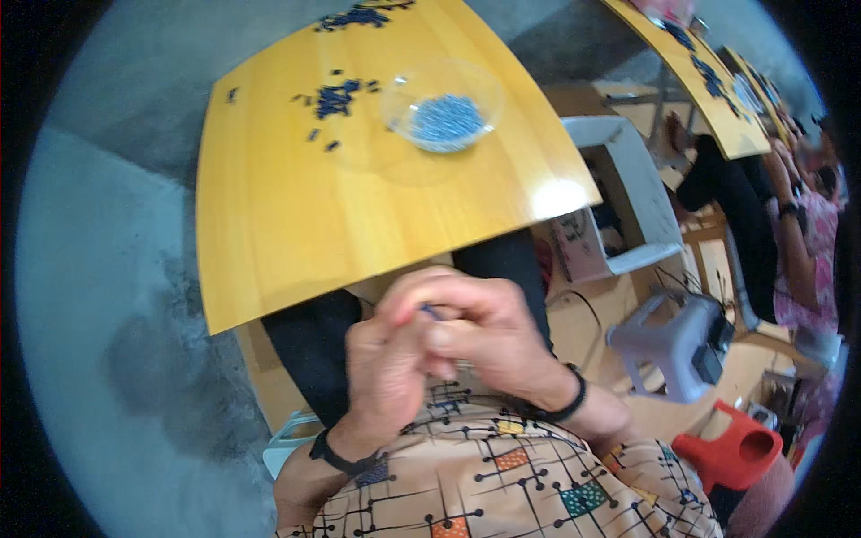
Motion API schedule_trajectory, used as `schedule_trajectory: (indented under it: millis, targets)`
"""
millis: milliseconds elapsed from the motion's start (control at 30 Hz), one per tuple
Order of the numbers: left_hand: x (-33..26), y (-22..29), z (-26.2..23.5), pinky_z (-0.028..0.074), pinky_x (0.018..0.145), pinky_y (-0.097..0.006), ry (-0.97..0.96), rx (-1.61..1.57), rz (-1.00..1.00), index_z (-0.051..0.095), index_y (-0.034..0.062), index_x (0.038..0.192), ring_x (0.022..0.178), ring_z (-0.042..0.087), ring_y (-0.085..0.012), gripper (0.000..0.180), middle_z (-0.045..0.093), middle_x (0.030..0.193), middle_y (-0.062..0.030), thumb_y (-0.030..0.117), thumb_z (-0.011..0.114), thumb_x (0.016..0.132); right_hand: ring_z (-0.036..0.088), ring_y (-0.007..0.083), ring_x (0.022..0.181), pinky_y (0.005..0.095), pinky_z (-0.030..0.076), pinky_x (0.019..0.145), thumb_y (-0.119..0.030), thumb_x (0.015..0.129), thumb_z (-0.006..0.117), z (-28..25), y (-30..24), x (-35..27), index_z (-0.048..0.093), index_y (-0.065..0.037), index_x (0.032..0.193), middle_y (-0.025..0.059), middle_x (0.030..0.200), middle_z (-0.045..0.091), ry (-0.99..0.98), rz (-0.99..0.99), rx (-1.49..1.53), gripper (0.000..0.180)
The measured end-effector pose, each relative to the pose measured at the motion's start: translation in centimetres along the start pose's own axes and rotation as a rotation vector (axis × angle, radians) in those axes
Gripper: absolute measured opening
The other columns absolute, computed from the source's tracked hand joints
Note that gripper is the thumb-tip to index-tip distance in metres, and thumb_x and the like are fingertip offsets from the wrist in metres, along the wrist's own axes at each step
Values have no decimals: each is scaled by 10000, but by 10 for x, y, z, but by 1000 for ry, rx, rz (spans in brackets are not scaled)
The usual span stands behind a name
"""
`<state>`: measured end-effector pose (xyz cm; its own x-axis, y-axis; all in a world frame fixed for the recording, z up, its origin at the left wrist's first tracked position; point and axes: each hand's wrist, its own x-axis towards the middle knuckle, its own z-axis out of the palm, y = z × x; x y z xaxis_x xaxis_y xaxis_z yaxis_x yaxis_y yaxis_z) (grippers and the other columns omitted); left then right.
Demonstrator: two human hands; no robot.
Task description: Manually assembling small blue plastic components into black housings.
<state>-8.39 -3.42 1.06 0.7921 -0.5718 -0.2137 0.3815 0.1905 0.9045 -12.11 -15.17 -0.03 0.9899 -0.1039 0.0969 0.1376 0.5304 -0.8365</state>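
Close in front of my body, my left hand (384, 363) and my right hand (493, 334) are brought together, fingers curled and overlapping. Between their fingertips shows a bit of a small dark blue piece (431, 311); the fingers hide the rest, and its kind cannot be made out. Beyond them, on the yellow wooden table (359, 224), stands a clear round bowl (395, 97) holding many small light blue pieces (447, 118). To its left lies a loose heap of small dark blue pieces (335, 100), with several scattered around it.
More dark pieces (363, 18) lie at the table's far edge. Right of the table is an open cardboard box (641, 193). A grey stool (668, 345) and a red stool (731, 448) stand to the right. Another person in pink (812, 260) sits by a second table (708, 90).
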Motion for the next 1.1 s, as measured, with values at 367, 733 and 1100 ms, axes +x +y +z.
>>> schedule_trajectory:
  millis: [367, 733, 1100]
  targets:
    - [97, 75, -74, 462, 529, -231, 212, 988, 334, 670, -4, 891, 579, 589, -112, 174, 651, 722, -89, 107, 646, 759, 562, 86, 627, 212, 470, 560, -132, 883, 525, -233, -57, -33, 384, 3, 1288, 89, 905, 623, 820, -156, -347, 449]
    - [200, 77, -91, 483, 714, -383, 323, 1656, 580, 677, 69, 821, 789, 615, -294, 118, 644, 806, -130, 95, 654, 709, 576, 91, 669, 214, 456, 584, -75, 833, 561, -147, -50, -8, 589, 20, 1016, 50, 768, 627, 684, -176, -724, 208]
    - [245, 95, -112, 482, 715, -352, 341, 1714, 504, 676, 54, 833, 784, 620, -275, 136, 648, 821, -112, 87, 675, 701, 604, 230, 690, 288, 468, 605, 40, 741, 604, -122, -16, 83, 613, 13, 869, 128, 750, 605, 265, -406, -1172, 131]
